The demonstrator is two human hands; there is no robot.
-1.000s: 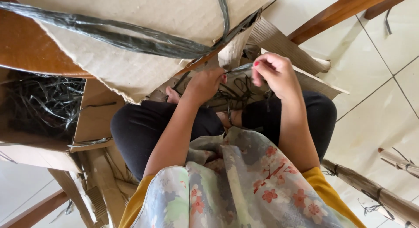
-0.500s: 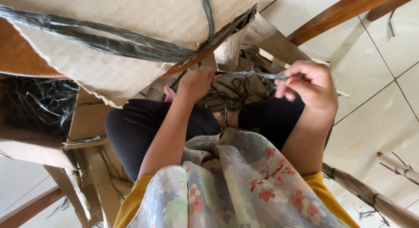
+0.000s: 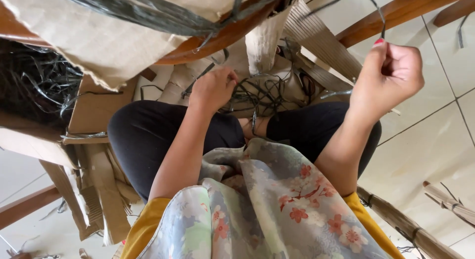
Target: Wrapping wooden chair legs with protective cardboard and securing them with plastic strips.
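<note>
Strand (image 3: 368, 4): a thin dark strip, pinched at its near end in your right hand (image 3: 388, 78), which is raised to your right and clenched into a fist, thumb and forefinger pressed on the strip. From the fist the strand rises, arcs over and runs back to your left, toward the wooden frame (image 3: 396, 14) and the cardboard (image 3: 99, 46) overhead. Its long axis therefore lies roughly across the view, from right hand to cardboard, and the free length hangs in a loose curve (not drawn taut).

Your left hand (image 3: 213, 88) is lower and nearer the midline, just above your lap. It is curled, knuckles toward the camera, with the fingers tucked into a tangle of dark strips (image 3: 257, 95) lying over crumpled cardboard between your knees; whether it actually grips any strip there cannot be told. The right hand is the nearer one to the strand's loose end; the left is nearer to where the strips gather.

Where the far end of the strand is fixed is hidden, lost among the broader dark bands (image 3: 148, 11) that cross the cardboard at the top edge. A second mass of dark strips (image 3: 34, 85) sits at your left, in shadow and hard to resolve. Torn corrugated pieces (image 3: 99, 199) lie on the tiled floor (image 3: 435, 150) beside your left leg, and further bound pieces (image 3: 396, 219) at lower right are cut off by the frame edge.
</note>
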